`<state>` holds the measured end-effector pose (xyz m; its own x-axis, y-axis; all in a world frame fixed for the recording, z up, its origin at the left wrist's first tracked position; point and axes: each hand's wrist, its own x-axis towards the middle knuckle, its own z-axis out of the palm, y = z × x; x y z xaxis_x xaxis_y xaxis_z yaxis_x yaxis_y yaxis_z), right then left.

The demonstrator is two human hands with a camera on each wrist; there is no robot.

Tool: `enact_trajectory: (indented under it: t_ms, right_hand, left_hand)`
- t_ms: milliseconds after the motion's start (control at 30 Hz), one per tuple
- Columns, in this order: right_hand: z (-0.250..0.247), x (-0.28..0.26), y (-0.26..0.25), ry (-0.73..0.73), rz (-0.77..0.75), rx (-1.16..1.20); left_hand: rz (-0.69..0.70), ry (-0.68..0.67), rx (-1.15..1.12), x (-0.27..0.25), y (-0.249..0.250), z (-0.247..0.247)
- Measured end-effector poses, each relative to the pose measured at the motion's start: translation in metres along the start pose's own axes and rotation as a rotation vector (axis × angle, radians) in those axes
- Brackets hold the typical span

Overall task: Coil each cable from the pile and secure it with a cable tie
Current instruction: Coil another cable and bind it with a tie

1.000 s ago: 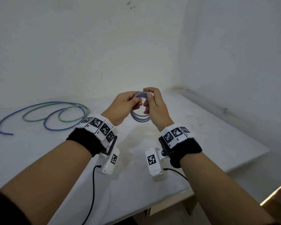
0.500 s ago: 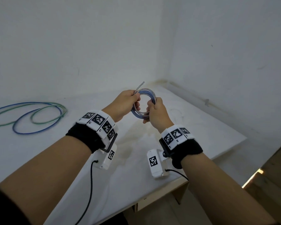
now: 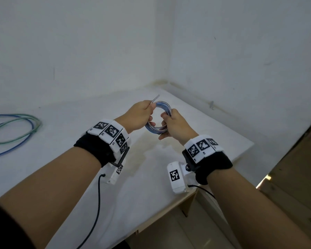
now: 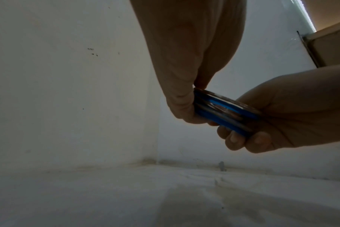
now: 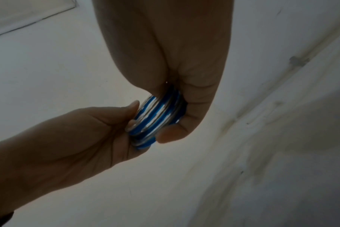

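- Coil of blue cable sits between both our hands, held up above the counter at about 12 o'clock from our wrists.
- Our left hand pinches the coil's 10 o'clock side, fingers curled round the strands; a thin pale strip, probably the tie's tail, pokes up past them toward 1 o'clock.
- Our right hand grips the 3 o'clock side, fingers wrapped through the ring.
- A second ago our fingertips met over the top of the coil and no tail showed; now the hands have spread to opposite sides and the tail stands free. We judge the tie is threaded and being pulled snug.
- Two loose cables, blue and green, lie uncoiled on the counter at 9 o'clock, so more work remains after this one.
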<state>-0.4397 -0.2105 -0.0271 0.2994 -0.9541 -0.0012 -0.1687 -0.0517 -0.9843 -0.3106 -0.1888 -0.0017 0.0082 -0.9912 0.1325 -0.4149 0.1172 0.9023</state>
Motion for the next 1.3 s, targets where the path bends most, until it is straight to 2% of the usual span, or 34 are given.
enact_trajectory:
  t_ms: [133,233,367,433,500,533,600,700,767,833,933,1167,1300]
  right_hand:
    - [-0.013,0.005,0.001,-0.070,0.059,0.066]
    - [-0.020,0.013,-0.001,-0.111,0.042,0.039]
    - [-0.024,0.020,-0.002,-0.146,0.043,-0.008]
    - [-0.028,0.024,-0.001,-0.136,0.069,0.021]
    - [-0.038,0.033,0.003,-0.051,0.103,0.019]
    - [-0.044,0.039,0.006,0.015,0.110,-0.036]
    - [-0.059,0.050,0.015,0.106,0.114,-0.290]
    - [-0.076,0.060,0.022,-0.014,0.180,-0.765]
    - [-0.078,0.063,0.021,-0.106,0.209,-0.949]
    - [-0.076,0.066,0.020,-0.135,0.201,-1.056]
    - [-0.071,0.071,0.021,-0.149,0.177,-1.118]
    - [-0.058,0.065,0.019,-0.247,0.136,-1.079]
    - [-0.055,0.062,0.021,-0.287,0.133,-1.078]
  left_hand:
    - [-0.016,0.031,0.001,0.012,-0.003,0.007]
    - [-0.034,0.065,-0.048,0.018,-0.005,0.011]
    - [0.033,0.101,-0.015,0.026,-0.008,0.015]
    - [0.048,0.119,0.006,0.031,-0.010,0.014]
    - [0.016,0.122,-0.035,0.036,-0.011,0.012]
    - [-0.006,0.118,-0.063,0.037,-0.012,0.011]
    - [-0.051,0.100,-0.110,0.040,-0.013,0.009]
    - [-0.109,0.070,-0.159,0.043,-0.013,0.007]
    - [-0.146,0.058,-0.163,0.044,-0.012,0.005]
    - [-0.170,0.055,-0.167,0.045,-0.011,0.004]
    - [-0.191,0.058,-0.168,0.044,-0.010,0.002]
    - [-0.209,0.064,-0.128,0.033,-0.010,-0.007]
    - [-0.192,0.111,-0.145,0.022,-0.008,-0.015]
